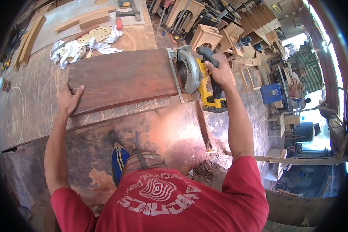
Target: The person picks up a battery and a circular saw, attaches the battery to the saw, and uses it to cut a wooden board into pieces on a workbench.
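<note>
A wide reddish-brown wooden board [123, 79] lies across the workbench. My left hand [69, 101] holds its left end, thumb on the top face and fingers along the end edge, partly hidden. At the opposite end, my right hand [221, 73] is wrapped around the rear handle of a yellow and black DeWalt circular saw [205, 83]. The saw's metal base plate rests over the board's right end. Whether its blade is spinning cannot be made out.
White rags [75, 52] and perforated sanding discs [94, 34] lie beyond the board. A red-handled clamp [127, 14], wood strips [33, 40] and a glue bottle [4, 84] are on the bench. Wooden pieces [208, 36] stand beyond the saw. A blue box [271, 93] is farther right.
</note>
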Available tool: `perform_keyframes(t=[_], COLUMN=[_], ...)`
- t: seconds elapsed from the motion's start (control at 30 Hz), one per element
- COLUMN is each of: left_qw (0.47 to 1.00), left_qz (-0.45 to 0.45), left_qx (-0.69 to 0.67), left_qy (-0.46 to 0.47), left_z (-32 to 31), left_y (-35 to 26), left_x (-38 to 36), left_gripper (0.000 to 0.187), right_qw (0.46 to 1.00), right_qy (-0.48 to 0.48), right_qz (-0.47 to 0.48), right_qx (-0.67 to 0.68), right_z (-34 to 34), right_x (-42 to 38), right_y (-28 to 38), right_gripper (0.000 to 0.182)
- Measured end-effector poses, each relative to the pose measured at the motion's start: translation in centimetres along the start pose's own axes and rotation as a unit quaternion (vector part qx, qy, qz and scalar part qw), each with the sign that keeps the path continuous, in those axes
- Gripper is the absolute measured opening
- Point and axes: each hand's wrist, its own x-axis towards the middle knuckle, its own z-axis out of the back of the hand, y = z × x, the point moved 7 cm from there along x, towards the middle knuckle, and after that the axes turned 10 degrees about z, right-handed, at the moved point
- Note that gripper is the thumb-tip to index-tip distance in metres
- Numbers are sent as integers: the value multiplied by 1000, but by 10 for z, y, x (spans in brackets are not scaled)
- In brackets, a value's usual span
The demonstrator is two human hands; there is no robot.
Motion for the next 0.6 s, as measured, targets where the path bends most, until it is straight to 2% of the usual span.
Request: perform_keyframes(t=[0.07, 0.17, 0.6], left_qw=[1000, 1000, 1000], left_qz=[-1, 5, 0], left_qx=[1, -9, -11], left_qy=[-1, 17, 2], left_z=[3, 4, 5], left_y=[-3, -7, -5], left_x=[-2, -3, -2], left_gripper=[81, 88, 87], right_qw=[1000, 1000, 1000], right_qy=[-5, -7, -23], right_qz=[19, -8, -14], right_qx=[-4, -9, 7], right_z=[-1, -2, -9], right_x=[3, 5, 47], right_y=[10, 18, 22], right_gripper=[29, 30, 36])
